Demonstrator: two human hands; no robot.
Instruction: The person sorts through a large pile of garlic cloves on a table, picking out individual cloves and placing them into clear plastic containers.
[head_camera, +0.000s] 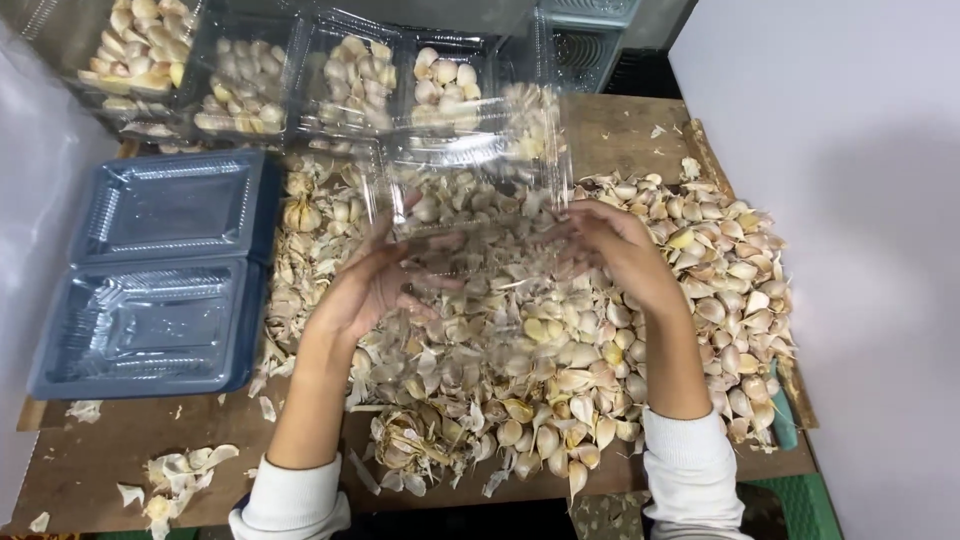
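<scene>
Brown board surface (120, 445), wide, filling most of the view; a pale wall runs along its right side.

Garlic pile (600, 330): loose cloves and papery skins spread over the middle and right of the surface, thickest at the right edge. A small heap of skins (180, 475) lies apart at the lower left.

Blue tray (160, 270), open flat at the left, 2 hinged halves, each with a clear plastic insert. Well apart from both hands.

Row of clear boxes (290, 80) along the far edge, at least 4 filled with peeled cloves. Beyond them, a pale green crate (590, 40).

Clear clamshell box (470, 200), open and held up in the air above the middle of the garlic pile, between the 2 hands. It is see-through, so the pile shows through it; a few cloves appear to sit in its upper part.

Left hand (375, 285): palm up, fingers curled against the lower left side of the clamshell; grip closed on its edge.

Right hand (610, 245): fingers bent around the right side of the clamshell; grip closed on that edge.

Both forearms bare, white sleeves (690, 475) pushed back to near the elbows.
</scene>
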